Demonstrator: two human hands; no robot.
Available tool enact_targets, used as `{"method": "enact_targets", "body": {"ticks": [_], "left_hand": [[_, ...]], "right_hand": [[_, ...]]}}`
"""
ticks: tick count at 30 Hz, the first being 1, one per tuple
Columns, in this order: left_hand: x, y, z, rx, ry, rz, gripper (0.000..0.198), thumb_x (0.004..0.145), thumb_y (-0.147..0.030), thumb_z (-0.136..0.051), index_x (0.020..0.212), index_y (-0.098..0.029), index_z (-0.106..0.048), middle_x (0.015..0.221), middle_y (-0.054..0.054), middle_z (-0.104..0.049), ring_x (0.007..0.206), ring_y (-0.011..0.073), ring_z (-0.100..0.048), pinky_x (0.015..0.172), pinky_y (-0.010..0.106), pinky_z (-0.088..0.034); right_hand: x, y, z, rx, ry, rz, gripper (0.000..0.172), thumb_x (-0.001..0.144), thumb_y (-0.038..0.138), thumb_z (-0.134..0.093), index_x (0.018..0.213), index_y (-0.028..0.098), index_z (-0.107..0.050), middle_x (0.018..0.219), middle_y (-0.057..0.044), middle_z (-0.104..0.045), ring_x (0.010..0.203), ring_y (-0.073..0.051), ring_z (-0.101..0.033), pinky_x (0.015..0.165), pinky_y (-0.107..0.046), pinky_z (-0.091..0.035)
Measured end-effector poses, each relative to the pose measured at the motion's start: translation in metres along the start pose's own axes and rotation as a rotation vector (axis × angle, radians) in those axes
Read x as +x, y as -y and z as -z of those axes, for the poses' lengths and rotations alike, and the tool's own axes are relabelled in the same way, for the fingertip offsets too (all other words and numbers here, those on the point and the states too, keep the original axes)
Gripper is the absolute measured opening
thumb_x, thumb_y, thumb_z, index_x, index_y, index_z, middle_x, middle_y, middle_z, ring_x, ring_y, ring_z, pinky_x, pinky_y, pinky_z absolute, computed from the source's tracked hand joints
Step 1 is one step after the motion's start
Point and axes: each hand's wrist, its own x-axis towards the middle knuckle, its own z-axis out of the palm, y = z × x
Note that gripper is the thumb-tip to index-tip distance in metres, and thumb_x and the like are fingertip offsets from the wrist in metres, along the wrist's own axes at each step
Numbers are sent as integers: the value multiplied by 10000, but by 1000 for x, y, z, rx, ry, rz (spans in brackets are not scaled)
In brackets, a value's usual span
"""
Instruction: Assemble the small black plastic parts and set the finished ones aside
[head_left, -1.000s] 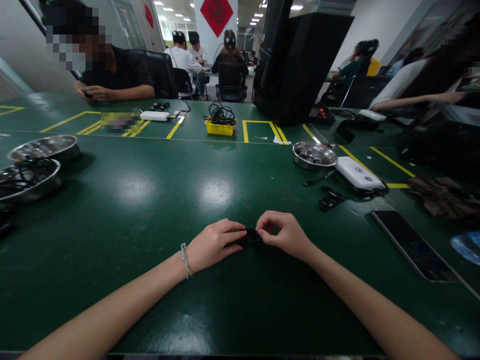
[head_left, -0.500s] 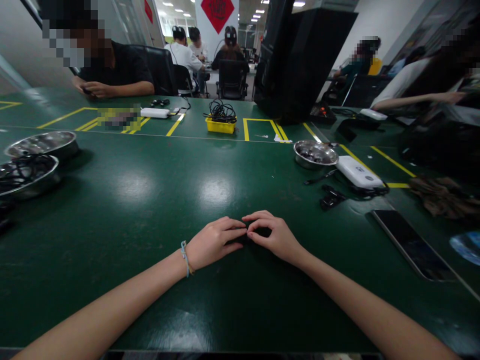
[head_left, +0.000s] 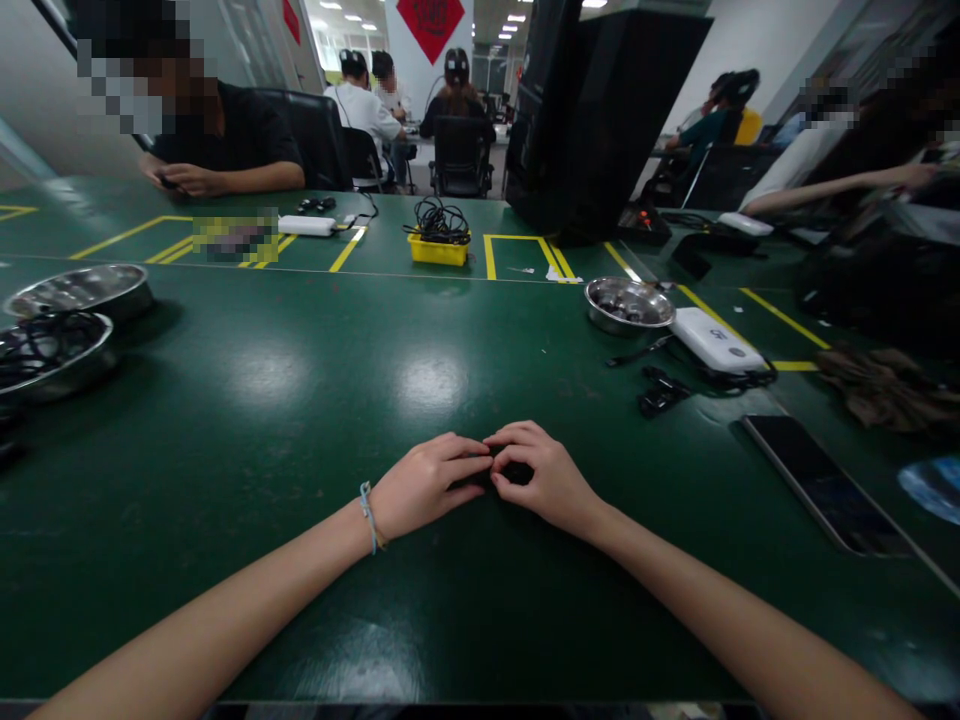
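Note:
My left hand (head_left: 420,485) and my right hand (head_left: 541,475) rest together on the green table (head_left: 300,420), fingertips meeting over a small black object (head_left: 516,472). Both hands are closed around it, and it shows only as a dark patch between the fingers. I cannot tell what the object is. A blue string bracelet (head_left: 367,515) circles my left wrist.
Two steel bowls (head_left: 60,320) with black cables sit at the left edge. To the right are a steel bowl (head_left: 628,304), a white power bank (head_left: 716,340), a black clip (head_left: 658,393) and a phone (head_left: 821,485). A yellow tray (head_left: 439,248) and other seated people lie beyond.
My right hand slid left over the black object until its fingers met my left hand's; a second ago the object showed between the hands, now it is mostly covered.

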Motion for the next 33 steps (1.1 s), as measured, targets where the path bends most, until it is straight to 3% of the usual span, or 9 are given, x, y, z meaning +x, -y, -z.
{"method": "enact_targets", "body": {"ticks": [14, 19, 24, 28, 33], "left_hand": [[0, -2, 0, 33, -8, -16, 235, 808, -212, -540, 1035, -163, -575, 1044, 70, -581, 919, 154, -552, 805, 276, -475], [-1, -5, 1, 114, 2, -24, 225, 821, -228, -519, 1022, -145, -575, 1058, 87, -577, 911, 174, -558, 783, 296, -489], [-1, -4, 1, 106, 2, -21, 238, 823, -223, -516, 1040, -139, -567, 1074, 95, -567, 907, 170, -557, 784, 299, -492], [-1, -3, 2, 76, 0, -5, 229, 819, -216, -520, 1029, -143, -572, 1076, 94, -564, 908, 167, -556, 784, 302, -491], [-1, -2, 1, 54, -1, 13, 242, 811, -214, -534, 1043, -149, -566, 1083, 89, -559, 919, 169, -550, 791, 304, -486]], "right_hand": [[-1, 2, 1, 24, -17, -73, 65, 686, 164, -608, 641, 204, -630, 935, -33, -630, 980, -191, -503, 861, -365, -415], [4, -2, 13, 26, -19, -84, 71, 704, 208, -608, 636, 197, -625, 923, -32, -640, 930, -175, -543, 832, -339, -428], [18, -38, 38, -65, -143, -157, 135, 746, 251, -545, 665, 183, -629, 831, -38, -664, 800, -166, -585, 676, -284, -455], [39, -86, 55, -220, -362, -368, 191, 741, 292, -526, 779, 161, -660, 764, -49, -663, 670, -163, -575, 614, -283, -437], [74, -117, 60, -310, -407, -530, 247, 683, 357, -581, 823, 184, -690, 735, -38, -676, 669, -175, -588, 618, -289, -432]]}}
